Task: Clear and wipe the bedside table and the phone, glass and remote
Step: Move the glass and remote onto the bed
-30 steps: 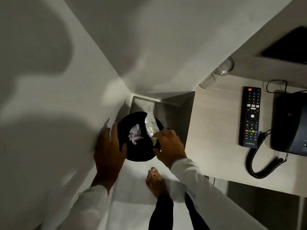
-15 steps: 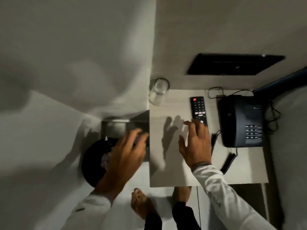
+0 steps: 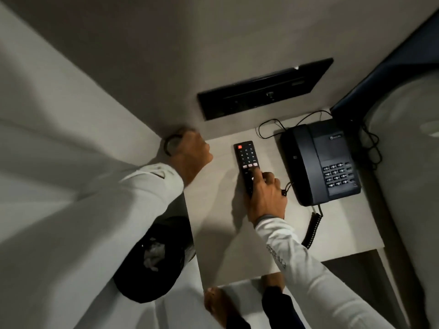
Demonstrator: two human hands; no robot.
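Note:
The pale bedside table (image 3: 213,233) carries a black remote (image 3: 247,157), a black desk phone (image 3: 318,160) with its coiled cord (image 3: 313,229), and a clear glass (image 3: 171,143) at the far left corner. My left hand (image 3: 190,155) is wrapped around the glass, hiding most of it. My right hand (image 3: 266,198) lies on the near end of the remote, index finger stretched along its buttons, thumb and fingers at its sides.
A black waste bin (image 3: 147,264) holding crumpled paper stands on the floor left of the table. Walls close in at the left and back, with a black panel (image 3: 263,89) on the back wall. A bed edge (image 3: 403,162) is at right. My bare feet (image 3: 218,305) are below.
Both hands left the bin and crossed onto the table. The left hand reached the back corner and closed on the glass; the right hand settled on the remote.

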